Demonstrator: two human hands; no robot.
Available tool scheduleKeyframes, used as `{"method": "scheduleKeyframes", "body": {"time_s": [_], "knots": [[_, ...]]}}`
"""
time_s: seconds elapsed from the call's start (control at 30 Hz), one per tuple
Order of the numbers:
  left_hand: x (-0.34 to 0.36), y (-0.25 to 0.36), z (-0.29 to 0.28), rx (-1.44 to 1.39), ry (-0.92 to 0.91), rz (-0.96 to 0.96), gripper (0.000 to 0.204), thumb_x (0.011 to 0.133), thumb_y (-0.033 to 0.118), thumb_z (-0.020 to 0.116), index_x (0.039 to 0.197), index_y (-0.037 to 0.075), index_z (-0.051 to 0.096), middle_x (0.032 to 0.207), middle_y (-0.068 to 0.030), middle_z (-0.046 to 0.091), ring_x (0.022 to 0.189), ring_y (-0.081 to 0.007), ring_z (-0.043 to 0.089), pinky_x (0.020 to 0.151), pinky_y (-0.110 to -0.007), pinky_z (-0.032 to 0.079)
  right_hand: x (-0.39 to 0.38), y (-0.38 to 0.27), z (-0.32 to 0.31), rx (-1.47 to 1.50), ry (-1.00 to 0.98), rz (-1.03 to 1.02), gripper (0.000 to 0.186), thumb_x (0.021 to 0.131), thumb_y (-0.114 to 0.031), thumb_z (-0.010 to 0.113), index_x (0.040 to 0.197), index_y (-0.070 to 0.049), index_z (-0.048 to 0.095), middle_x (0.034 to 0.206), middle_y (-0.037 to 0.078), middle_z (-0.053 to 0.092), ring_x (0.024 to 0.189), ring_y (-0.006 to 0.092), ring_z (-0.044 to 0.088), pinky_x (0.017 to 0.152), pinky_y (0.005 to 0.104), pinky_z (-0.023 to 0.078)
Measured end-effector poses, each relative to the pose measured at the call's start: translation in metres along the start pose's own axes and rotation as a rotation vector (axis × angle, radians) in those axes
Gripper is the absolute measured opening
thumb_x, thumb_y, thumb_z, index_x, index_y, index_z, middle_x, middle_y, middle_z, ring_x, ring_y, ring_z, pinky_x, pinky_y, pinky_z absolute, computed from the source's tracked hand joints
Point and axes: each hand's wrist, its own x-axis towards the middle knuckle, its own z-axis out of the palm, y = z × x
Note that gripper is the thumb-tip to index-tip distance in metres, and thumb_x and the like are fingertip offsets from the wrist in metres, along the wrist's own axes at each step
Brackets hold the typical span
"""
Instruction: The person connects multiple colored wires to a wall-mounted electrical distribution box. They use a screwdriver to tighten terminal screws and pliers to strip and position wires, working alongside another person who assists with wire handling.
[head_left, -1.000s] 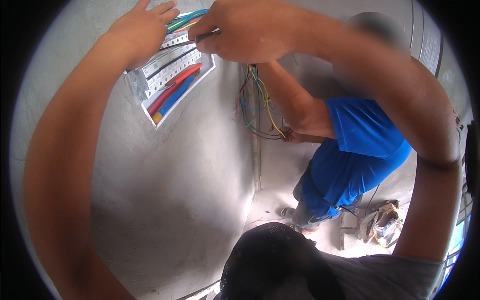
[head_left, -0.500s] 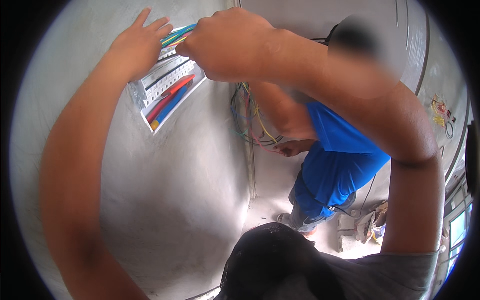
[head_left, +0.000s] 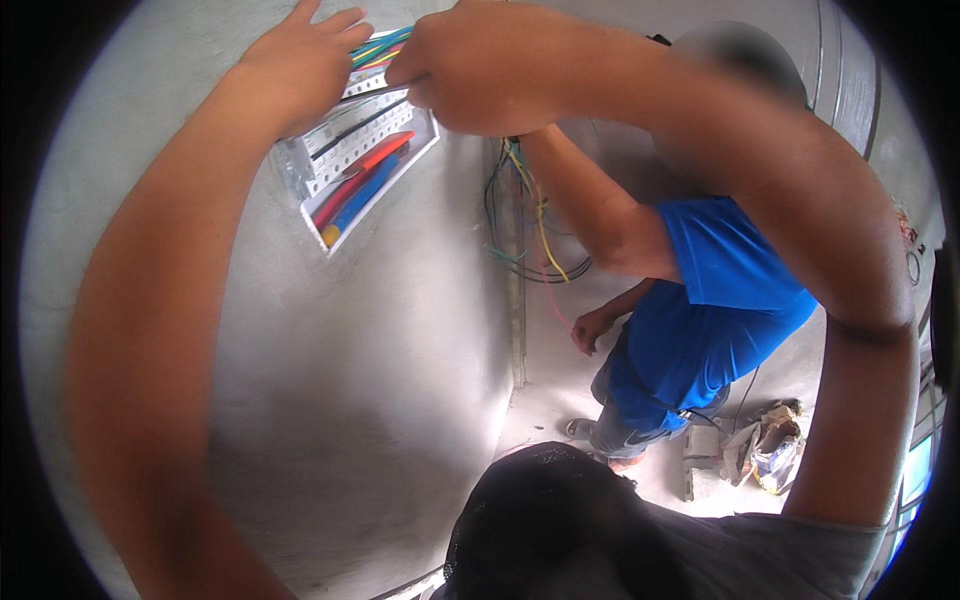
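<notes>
A recessed electrical distribution box (head_left: 432,135) in the wall holds rows of white circuit breakers (head_left: 360,146). Green, blue, yellow and red wires (head_left: 376,50) bunch at its upper end. My left hand (head_left: 305,72) lies across the box's left side, its fingers spread toward the wires. At the right side, my right hand (head_left: 475,75) is closed around a thin dark rod or wire (head_left: 378,94) that slants across the breakers. Its fingertips are partly hidden. Tools with red (head_left: 372,160) and blue (head_left: 362,198) handles rest in the lower part of the box.
A co-worker in a blue shirt (head_left: 720,250) stands close by on the right, one arm (head_left: 590,195) raised behind my right forearm. Loose coloured wires (head_left: 540,215) hang at the wall corner. Blocks and a torn bag (head_left: 775,450) lie on the floor.
The box has shifted right and up in view. The thin dark rod or wire now shows at my right hand. The co-worker's lower hand has dropped, and the raised arm is higher.
</notes>
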Motion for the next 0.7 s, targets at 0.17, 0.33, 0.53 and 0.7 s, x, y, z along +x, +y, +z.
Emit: {"method": "scheduleKeyframes", "body": {"time_s": [0.17,0.33,0.53,0.7], "knots": [[0.007,0.0,0.0,0.015,-0.124,-0.012,0.027,0.101,0.023,0.072,0.115,0.015,0.094,0.159,-0.0075,0.069,0.168,-0.0265,0.048,0.145,-0.066,0.023,0.0,0.002,-0.002,0.138,-0.01,0.045,0.028,0.103,-0.019,0.067,0.113,0.001,0.085,0.115,0.028,0.085,0.111,0.0473,0.083,0.098,0.0555,0.065],[0.001,0.002,-0.009,0.036,-0.099,0.003,0.027,0.101,0.024,0.072,0.113,0.014,0.095,0.159,-0.008,0.068,0.168,-0.0264,0.048,0.145,-0.066,0.022,0.008,0.009,0.004,0.216,-0.016,0.039,0.033,0.102,-0.019,0.065,0.119,0.0,0.086,0.118,0.029,0.084,0.111,0.0477,0.082,0.099,0.0553,0.064],[0.002,0.002,-0.011,0.015,-0.074,-0.013,0.027,0.102,0.023,0.07,0.11,0.014,0.094,0.159,-0.0073,0.068,0.168,-0.0262,0.047,0.145,-0.066,0.022,0.012,0.021,0.013,0.281,0.053,-0.022,0.035,0.102,-0.02,0.061,0.116,-0.001,0.088,0.117,0.027,0.085,0.108,0.0468,0.082,0.099,0.0557,0.064],[0.002,-0.001,-0.001,-0.003,-0.071,-0.011,0.028,0.102,0.022,0.069,0.11,0.014,0.095,0.159,-0.0068,0.068,0.169,-0.0255,0.046,0.146,-0.066,0.022,0.012,0.01,0.012,0.333,0.07,0.127,0.033,0.107,-0.023,0.063,0.121,-0.005,0.088,0.105,0.018,0.085,0.091,0.033,0.082,0.079,0.0474,0.066]]}}
